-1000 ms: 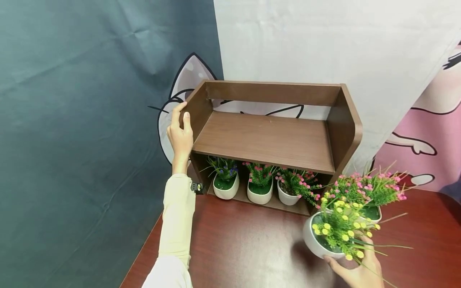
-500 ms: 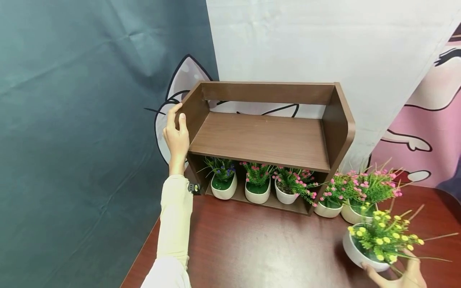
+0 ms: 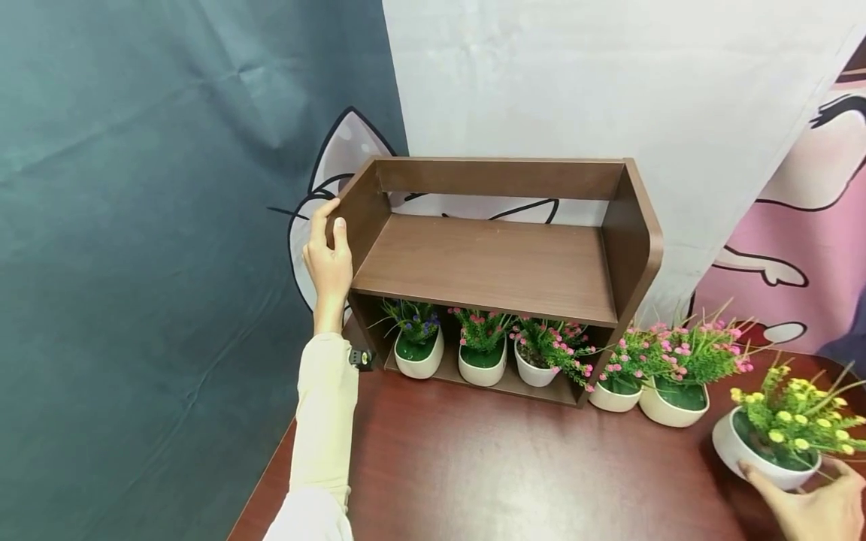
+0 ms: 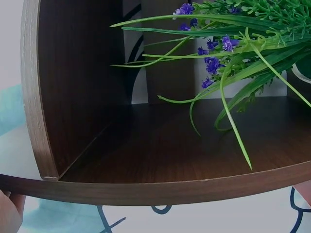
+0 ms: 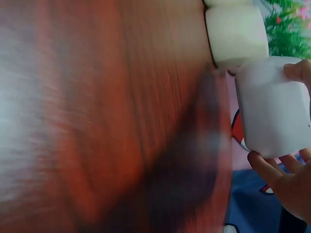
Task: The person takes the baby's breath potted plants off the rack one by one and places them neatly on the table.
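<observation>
At the right edge of the head view my right hand (image 3: 815,502) holds a white-potted plant with yellow flowers (image 3: 778,432). The right wrist view has thumb and fingers on opposite sides of its smooth white pot (image 5: 273,114), which is lifted off the table. My left hand (image 3: 328,259) grips the left side panel of a brown wooden shelf (image 3: 487,263), with the thumb on the panel's inner side. On the shelf's lower level stand a purple-flowered potted plant (image 3: 418,349), a pink-flowered potted plant (image 3: 482,353) and another pink one (image 3: 541,357).
Two more pink-flowered potted plants, one by the shelf's right side (image 3: 617,383) and one farther right (image 3: 676,398), stand on the reddish-brown table (image 3: 514,466). Behind hang a white cloth (image 3: 541,83) and a dark teal cloth (image 3: 149,263) at left.
My right hand has carried the yellow-flowered plant to the right, away from the shelf and past the two pink ones. The left hand keeps its place on the side panel; the view shifts slightly.
</observation>
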The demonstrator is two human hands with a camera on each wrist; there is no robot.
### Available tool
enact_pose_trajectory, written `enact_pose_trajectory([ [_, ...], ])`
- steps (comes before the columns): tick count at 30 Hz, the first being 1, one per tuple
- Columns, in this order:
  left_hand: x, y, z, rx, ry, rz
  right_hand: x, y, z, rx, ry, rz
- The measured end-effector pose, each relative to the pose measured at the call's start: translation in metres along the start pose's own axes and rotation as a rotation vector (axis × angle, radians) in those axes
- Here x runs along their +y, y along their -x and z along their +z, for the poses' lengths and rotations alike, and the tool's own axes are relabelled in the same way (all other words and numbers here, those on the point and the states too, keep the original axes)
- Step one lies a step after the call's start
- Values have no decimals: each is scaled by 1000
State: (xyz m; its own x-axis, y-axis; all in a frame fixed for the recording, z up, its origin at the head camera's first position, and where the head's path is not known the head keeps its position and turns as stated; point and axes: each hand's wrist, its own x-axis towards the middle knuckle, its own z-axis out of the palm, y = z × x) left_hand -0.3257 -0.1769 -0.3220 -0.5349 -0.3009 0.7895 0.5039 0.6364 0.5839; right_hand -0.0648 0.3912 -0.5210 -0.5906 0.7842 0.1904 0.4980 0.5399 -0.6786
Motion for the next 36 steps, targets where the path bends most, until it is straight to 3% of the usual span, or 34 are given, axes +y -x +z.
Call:
enact_pose_trajectory([
  [5,-1,0,-1,1,-13,-16,3,-17,15,84,-111,-22],
  [9,-1,-1,0,1,-14,-20,-3,-25,24,75,-210,-33],
  [16,-1,-1,0,-2,-8,10,-9,-33,43,69,-266,-18],
  [20,-2,-1,-1,-5,-5,36,-9,-35,51,29,-230,2],
  [30,-3,-2,-2,14,-17,39,-10,-32,46,-199,-60,17],
  [33,-2,-2,-2,8,-17,40,-13,-26,37,-197,-4,5],
  [36,0,-1,-2,0,-23,38,-17,-14,27,-133,18,37],
])
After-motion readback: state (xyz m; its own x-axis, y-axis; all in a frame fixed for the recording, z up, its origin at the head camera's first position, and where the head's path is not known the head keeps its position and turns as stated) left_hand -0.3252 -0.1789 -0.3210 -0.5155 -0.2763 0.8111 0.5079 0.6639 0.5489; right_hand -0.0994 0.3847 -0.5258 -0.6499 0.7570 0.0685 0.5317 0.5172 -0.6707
